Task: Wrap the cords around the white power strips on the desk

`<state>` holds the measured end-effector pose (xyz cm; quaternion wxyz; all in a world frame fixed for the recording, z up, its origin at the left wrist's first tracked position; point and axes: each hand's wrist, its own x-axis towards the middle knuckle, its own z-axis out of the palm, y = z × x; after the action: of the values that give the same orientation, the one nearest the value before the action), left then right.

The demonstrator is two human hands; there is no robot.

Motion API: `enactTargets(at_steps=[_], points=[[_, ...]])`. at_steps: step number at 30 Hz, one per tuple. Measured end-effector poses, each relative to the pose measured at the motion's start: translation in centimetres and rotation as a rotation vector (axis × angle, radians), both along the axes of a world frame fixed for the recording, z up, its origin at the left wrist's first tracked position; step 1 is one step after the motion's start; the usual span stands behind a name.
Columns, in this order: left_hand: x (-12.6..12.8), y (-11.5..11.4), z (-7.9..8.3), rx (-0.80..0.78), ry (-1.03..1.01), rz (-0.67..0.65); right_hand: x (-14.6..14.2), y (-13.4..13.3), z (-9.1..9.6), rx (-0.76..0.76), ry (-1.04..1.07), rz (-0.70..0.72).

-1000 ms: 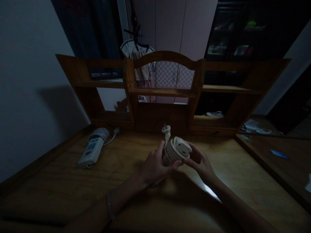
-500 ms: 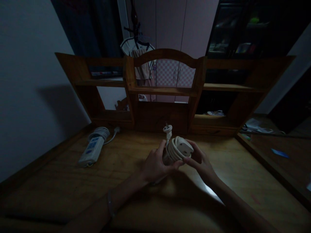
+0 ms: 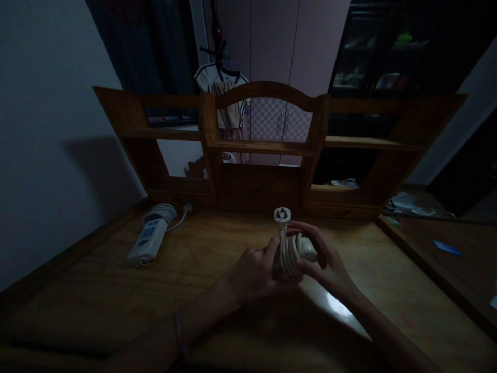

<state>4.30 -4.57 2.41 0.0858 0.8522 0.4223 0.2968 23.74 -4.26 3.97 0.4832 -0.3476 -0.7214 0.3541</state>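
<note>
A: Where is the off-white rounded plastic block wrapped in off-white cable (image 3: 308,250) held?

B: It is held between two bare hands, above the pale varnished wooden desktop (image 3: 205,241). From its middle, the left hand (image 3: 253,274) is set at about eight o'clock and the right hand (image 3: 332,267) at about three.

A: How are the fingers placed?

B: By the left hand, the wrapped end is clasped, with one finger laid upward beside the cable; its other fingertips are hidden, so their spread cannot be told. By the right hand, a loose pinch is formed: the thumb is laid on the near side of the wraps, and the fingers are arched over the far side. The block's smooth end is framed between that thumb and those fingers.

A: And the off-white round three-pin plug (image 3: 282,215)?

B: It is stood up at about eleven o'clock from the block, with its pins turned toward the top of the view. Its neck is seen just beside the right fingertips.

A: What else is seen on the desk?

B: At about ten o'clock from the hands, a white rectangular power strip with blue-marked sockets (image 3: 148,241) is laid, with a coiled grey-white cable (image 3: 162,211) at its far end. At twelve o'clock, the back is bordered by a brown wooden shelf unit (image 3: 264,147).
</note>
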Motion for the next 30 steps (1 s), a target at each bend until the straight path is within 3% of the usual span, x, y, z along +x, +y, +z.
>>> enactTargets(at_steps=[4,7,13,30], points=[[0.0,1.0,-1.3,0.236,0.244,0.026,0.1,0.8,-1.2,-0.134,-0.084,-0.011],[-0.2,1.6,-1.5,0.259,0.332,0.026,0.2,1.3,-2.1,-0.282,-0.06,0.009],[-0.1,1.8,-1.3,0.251,0.41,0.027,0.1,1.5,-2.5,-0.396,0.075,0.024],[-0.3,2.1,-1.5,0.298,0.414,0.015,0.3,1.4,-1.8,-0.469,0.094,0.066]])
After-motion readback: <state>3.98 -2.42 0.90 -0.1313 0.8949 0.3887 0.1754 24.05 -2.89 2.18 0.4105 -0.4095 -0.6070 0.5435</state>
